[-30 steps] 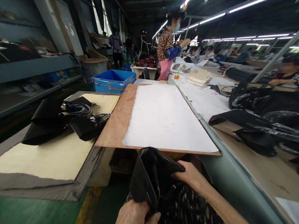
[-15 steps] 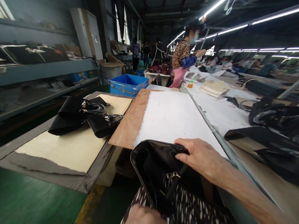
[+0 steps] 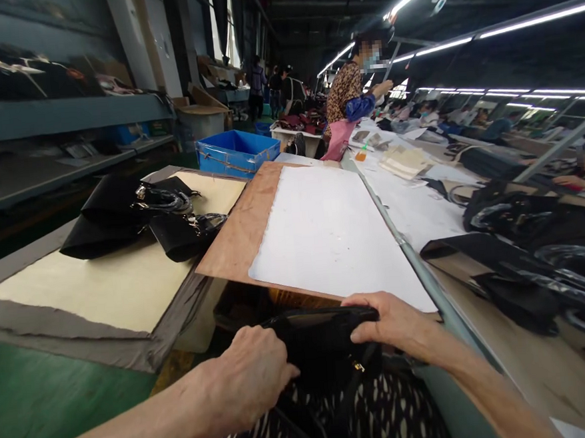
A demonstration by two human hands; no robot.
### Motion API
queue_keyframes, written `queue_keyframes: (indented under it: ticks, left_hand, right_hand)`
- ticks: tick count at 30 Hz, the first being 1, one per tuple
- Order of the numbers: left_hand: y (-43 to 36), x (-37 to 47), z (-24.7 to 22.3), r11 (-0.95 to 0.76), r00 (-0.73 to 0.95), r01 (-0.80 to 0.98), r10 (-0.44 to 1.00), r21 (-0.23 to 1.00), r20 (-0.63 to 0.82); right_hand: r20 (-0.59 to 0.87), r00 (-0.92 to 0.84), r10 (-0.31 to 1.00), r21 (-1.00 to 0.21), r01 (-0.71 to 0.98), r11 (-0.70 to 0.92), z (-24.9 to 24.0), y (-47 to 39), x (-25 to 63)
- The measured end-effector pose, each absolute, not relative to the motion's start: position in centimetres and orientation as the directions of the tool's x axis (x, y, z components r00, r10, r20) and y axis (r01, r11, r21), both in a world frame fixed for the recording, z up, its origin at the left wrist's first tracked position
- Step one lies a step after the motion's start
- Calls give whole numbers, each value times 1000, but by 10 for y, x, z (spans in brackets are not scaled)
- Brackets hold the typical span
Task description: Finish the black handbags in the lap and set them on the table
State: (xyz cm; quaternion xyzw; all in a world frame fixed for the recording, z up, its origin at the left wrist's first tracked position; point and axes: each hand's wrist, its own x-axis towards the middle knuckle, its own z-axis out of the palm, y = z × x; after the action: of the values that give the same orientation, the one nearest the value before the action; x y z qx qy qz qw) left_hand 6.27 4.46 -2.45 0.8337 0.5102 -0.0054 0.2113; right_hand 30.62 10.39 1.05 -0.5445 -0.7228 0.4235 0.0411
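Observation:
A black bag (image 3: 316, 344) with a small gold metal fitting rests over the patterned cloth on my lap, below the near edge of the board. My left hand (image 3: 258, 375) is closed on the bag's upper left edge, fingers curled. On the other side, my right hand (image 3: 384, 319) pinches the upper right edge between thumb and fingers. The bag's rim lies nearly flat between the hands, and its lower part is hard to tell from the dark cloth.
White paper (image 3: 328, 230) covers a brown board (image 3: 236, 236). Black bags (image 3: 116, 211) lie on a cream sheet (image 3: 92, 293) at left. A blue crate (image 3: 238, 153) stands behind. More black bags (image 3: 507, 277) lie right. A person (image 3: 344, 102) stands beyond.
My left hand has risen from the lower edge to the bag's upper left rim. The bag's opening, wide before, now looks narrow. The view has shifted slightly.

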Motion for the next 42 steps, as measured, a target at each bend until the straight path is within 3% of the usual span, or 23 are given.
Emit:
queue_keyframes:
  ticks: [3, 7, 12, 17, 27, 36, 42]
  left_hand:
    - [45, 61, -21, -364, 487, 852, 813, 376, -318]
    - [52, 58, -28, -365, 486, 835, 841, 413, -238]
    - [58, 64, -33, -372, 467, 799, 879, 472, -98]
    - [72, 68, -27, -421, 553, 756, 821, 501, -144]
    - [72, 74, -31, -359, 498, 785, 851, 504, -169]
    - [78, 81, -36, -344, 607, 493, 794, 799, -32]
    - [74, 77, -42, -302, 572, 600, 809, 741, -133]
  right_hand:
    - [-487, -411, 771, -740, 663, -114, -18, 104, 312]
    - [-494, -435, 753, -815, 534, -226, -37, 102, 311]
    - [-476, -447, 757, -829, 516, -217, -35, 104, 315]
    - [-480, -460, 747, -832, 510, -220, -33, 103, 317]
    - [-446, -452, 773, -824, 545, -157, -29, 97, 312]
    - [-441, -421, 793, -803, 579, -139, -26, 90, 307]
    - [-439, -421, 793, -822, 545, -166, -33, 92, 308]
